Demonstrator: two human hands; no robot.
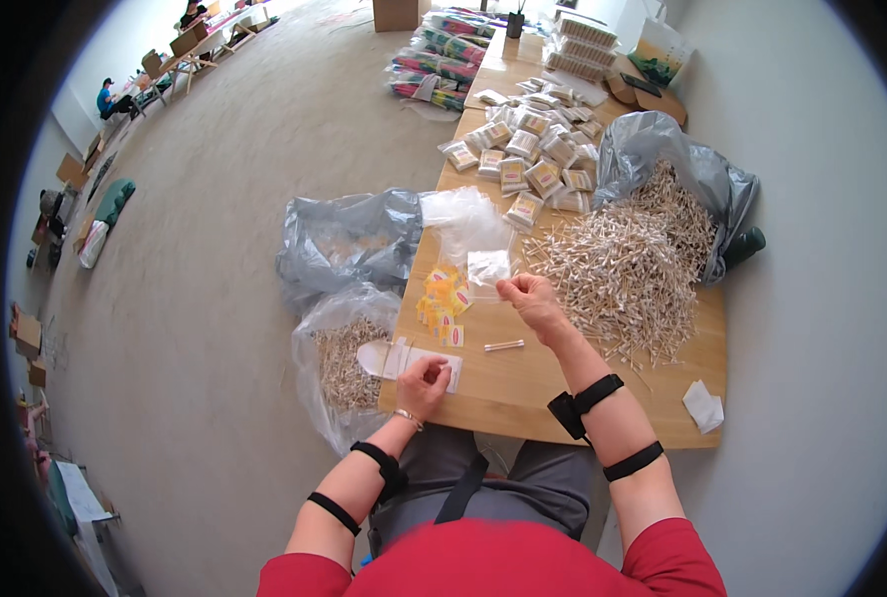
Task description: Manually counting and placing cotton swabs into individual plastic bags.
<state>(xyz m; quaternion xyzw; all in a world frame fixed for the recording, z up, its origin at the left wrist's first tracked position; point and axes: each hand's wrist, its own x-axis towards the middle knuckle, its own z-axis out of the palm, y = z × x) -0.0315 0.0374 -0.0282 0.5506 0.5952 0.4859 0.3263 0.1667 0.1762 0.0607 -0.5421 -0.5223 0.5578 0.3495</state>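
So from the head view, I'd call this job partway along, with plenty left. The finished side seems to be that heap of filled packets (pixel 523 164) toward the far part of the bench (pixel 503 403), with clear wrapping and swabs showing inside. What looks undone is way bigger: a huge loose pile of cotton swabs (pixel 613 284) spills out of a grey bag (pixel 643 144) on the right, and there's another clear sack (pixel 314 398) of swabs beside the bench on the left. Empty clear sleeves (pixel 463 224) and a scatter of yellow labels (pixel 443 298) lie on the bench too, so I'm guessing supplies aren't the holdup. The hands are apart. The right hand (pixel 535 303) has thumb and finger pinched on the corner of a small clear bag (pixel 488 267), which sits just past those fingertips, in front of the sleeves. The left hand (pixel 424 388) is curled over a flat white piece (pixel 404 360) near the bench's left edge; can't tell if it's gripping anything. A small swab bundle (pixel 504 346) lies between the two, touching neither.
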